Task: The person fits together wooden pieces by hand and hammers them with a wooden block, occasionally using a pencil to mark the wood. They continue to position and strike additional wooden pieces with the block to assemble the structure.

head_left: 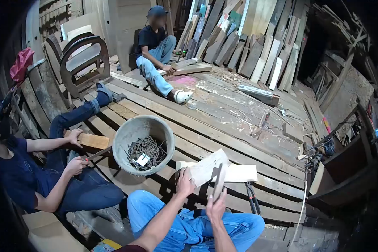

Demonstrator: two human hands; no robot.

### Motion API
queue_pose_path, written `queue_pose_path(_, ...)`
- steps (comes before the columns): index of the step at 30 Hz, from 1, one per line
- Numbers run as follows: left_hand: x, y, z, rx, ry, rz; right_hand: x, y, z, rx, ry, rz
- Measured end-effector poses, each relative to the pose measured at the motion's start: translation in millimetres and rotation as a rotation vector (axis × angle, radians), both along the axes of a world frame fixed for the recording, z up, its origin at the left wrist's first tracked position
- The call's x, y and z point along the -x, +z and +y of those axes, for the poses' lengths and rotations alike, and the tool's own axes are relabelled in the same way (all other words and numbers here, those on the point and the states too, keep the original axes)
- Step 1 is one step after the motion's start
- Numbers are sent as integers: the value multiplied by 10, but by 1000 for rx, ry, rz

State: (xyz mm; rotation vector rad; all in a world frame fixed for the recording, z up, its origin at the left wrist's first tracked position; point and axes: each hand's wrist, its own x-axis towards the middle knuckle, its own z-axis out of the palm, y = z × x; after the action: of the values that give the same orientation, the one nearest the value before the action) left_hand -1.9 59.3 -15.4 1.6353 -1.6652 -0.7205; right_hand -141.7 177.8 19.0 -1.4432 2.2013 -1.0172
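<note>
On slats (197, 143), a bucket (143, 127) holds dark slivers (149, 148) and something white (143, 160); left hand (185, 183) grips a board (208, 167), right hand (215, 208) a strip (219, 184).

Board (207, 168) between bucket (143, 125) at left, pliers (250, 192) at right

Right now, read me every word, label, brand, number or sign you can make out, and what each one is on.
No readable text anywhere in view.
White square item on the nails in the bucket: darker marks, too small to read.
Yellow item at the bottom edge: partly cut off, any print too blurred to read.
Wide board and narrow piece in the hands: no lettering visible.
</note>
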Motion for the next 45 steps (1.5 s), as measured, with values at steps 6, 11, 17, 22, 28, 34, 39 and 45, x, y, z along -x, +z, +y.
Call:
queue_pose_path(6, 13, -91, 8, -15, -4, -25, 2, 40, -39, -440, 176, 142)
queue_pose_path(11, 11, -62, 8, -3, -3, 22, -27, -129, 15, -18, 143, 102)
queue_pose_path(17, 22, -41, 13, -19, 3, 15, -48, -89, -6, -195, 144, 15)
queue_pose_path(22, 28, -27, 20, -38, 4, 11, -45, -101, -10, -207, 141, -13)
queue_pose_path(28, 6, -69, 21, 2, -24, -55, -23, -178, -19, -234, 117, -33)
queue_pose_path(34, 20, 22, 39, -85, -8, -6, -49, -78, -19, -299, 104, -47)
queue_pose_path(39, -66, -211, -35, -101, -135, -75, -37, -275, -48, -146, 128, -39)
queue_pose_path(45, -16, -249, 27, -67, -309, -303, -6, -178, 2, -104, 157, -46)
